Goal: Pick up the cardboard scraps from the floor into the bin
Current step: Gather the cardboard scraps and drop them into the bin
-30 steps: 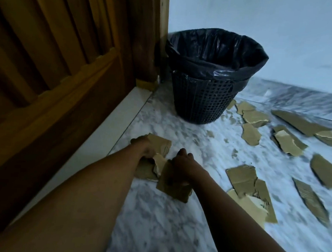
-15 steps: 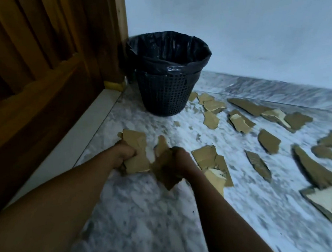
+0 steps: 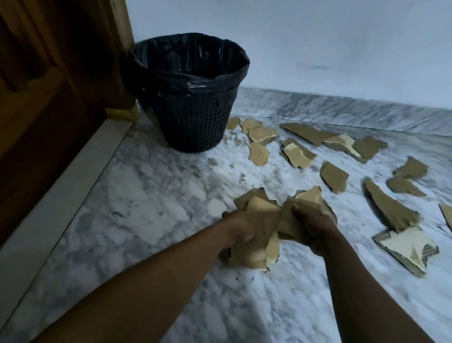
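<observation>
Both hands now hold their bundles of scraps raised off the marble floor (image 3: 140, 218) and pressed together, where a second ago they were gathering pieces flat on the tiles. Wooden door (image 3: 35, 102), at far left, borders the scene. Bin (image 3: 187, 92), a black mesh basket with a dark liner, stands upright in the corner beside the door, well ahead of the hands; its liner shows no scraps inside from this angle. Left hand (image 3: 238, 226) is clenched around a folded wad of cardboard (image 3: 254, 244) that hangs below its fingers. Right hand (image 3: 311, 226), touching the left bundle, grips a second crumpled clump (image 3: 306, 202). Loose cardboard scraps (image 3: 332, 175) lie scattered over the floor to the right, from just beside the bin outward to a large torn piece (image 3: 405, 246) near the right forearm. Compared with the earlier view, the spot in front of the hands is cleared of pieces. Judged from this, one handful is collected and ready to carry to the bin; most of the task remains.
</observation>
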`<state>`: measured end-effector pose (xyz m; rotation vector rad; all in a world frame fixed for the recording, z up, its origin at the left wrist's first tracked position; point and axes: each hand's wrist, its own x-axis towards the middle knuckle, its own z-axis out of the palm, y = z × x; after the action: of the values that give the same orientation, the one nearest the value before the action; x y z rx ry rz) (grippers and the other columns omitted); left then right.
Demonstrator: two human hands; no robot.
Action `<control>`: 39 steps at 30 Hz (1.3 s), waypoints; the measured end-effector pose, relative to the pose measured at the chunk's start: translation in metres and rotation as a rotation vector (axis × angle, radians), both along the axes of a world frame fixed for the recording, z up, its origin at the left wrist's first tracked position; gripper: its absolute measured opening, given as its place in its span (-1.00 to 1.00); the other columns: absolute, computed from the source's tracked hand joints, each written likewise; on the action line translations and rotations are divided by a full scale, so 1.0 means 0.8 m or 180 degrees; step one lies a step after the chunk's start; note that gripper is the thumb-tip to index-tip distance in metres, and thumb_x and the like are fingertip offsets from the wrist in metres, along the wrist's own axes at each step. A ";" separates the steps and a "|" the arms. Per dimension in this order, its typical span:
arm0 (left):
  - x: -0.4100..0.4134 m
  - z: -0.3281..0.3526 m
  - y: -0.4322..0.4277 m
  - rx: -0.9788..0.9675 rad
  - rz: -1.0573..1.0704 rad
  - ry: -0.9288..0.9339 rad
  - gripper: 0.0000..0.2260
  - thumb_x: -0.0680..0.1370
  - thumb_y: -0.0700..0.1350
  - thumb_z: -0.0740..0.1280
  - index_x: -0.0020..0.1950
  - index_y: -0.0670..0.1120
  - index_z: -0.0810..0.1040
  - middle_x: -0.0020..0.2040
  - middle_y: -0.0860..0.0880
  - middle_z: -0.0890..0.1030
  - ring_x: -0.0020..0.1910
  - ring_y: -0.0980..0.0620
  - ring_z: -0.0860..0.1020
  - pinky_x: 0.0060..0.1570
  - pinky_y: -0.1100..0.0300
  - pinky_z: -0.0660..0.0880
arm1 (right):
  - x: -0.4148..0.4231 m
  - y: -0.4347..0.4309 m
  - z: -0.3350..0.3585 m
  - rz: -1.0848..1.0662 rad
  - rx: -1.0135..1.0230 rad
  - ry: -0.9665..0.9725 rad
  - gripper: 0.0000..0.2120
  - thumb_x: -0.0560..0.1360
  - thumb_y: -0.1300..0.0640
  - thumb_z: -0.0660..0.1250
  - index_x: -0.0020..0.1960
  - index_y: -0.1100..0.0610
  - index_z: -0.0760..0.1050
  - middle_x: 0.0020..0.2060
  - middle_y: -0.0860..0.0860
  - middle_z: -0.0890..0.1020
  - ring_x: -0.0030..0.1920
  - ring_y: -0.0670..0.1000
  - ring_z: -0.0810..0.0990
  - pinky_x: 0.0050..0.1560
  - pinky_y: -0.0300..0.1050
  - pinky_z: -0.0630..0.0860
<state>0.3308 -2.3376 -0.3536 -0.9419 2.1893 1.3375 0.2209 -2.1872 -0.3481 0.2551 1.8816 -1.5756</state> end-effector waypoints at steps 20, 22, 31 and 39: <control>0.057 -0.003 -0.092 0.1687 0.0989 0.0605 -0.78 0.53 -0.28 0.40 0.17 -0.25 0.59 0.08 -0.18 0.67 0.05 -0.18 0.64 0.02 -0.06 0.59 | 0.011 -0.018 -0.006 0.0387 -0.0359 -0.0502 -0.65 0.53 -0.04 0.39 0.24 0.09 0.49 0.07 0.13 0.63 -0.02 0.13 0.62 -0.12 0.05 0.60; 0.064 0.001 -0.111 0.1657 0.1086 0.0598 -0.79 0.54 -0.27 0.39 0.16 -0.27 0.59 0.06 -0.21 0.67 0.01 -0.20 0.65 0.01 -0.08 0.58 | 0.005 -0.016 -0.004 0.0054 -0.0428 -0.0458 -0.65 0.53 -0.03 0.39 0.26 0.06 0.48 0.06 0.08 0.62 0.01 0.10 0.59 -0.06 0.06 0.57; 0.101 -0.005 -0.170 0.1622 0.2065 0.0657 -0.81 0.52 -0.20 0.41 0.10 -0.25 0.62 0.06 -0.27 0.66 -0.02 -0.23 0.64 -0.05 -0.03 0.57 | 0.028 -0.061 -0.004 0.0924 0.1069 0.0201 -0.39 0.34 -0.21 0.46 0.19 0.21 0.50 0.21 0.21 0.56 0.15 0.21 0.55 0.11 0.10 0.59; 0.089 -0.004 -0.174 0.1706 0.2608 0.1010 -0.71 0.49 -0.16 0.42 0.18 -0.23 0.61 0.06 -0.24 0.67 -0.06 -0.20 0.65 -0.16 -0.01 0.59 | 0.045 -0.086 -0.012 0.1759 0.1509 0.0842 -0.45 0.14 0.03 0.64 -0.02 0.25 0.50 -0.10 0.10 0.58 -0.12 0.06 0.55 -0.17 -0.04 0.50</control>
<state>0.4021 -2.4771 -0.3572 -1.5396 1.4822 2.4205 0.2567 -2.2561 -0.3580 -0.2710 2.2619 -0.8149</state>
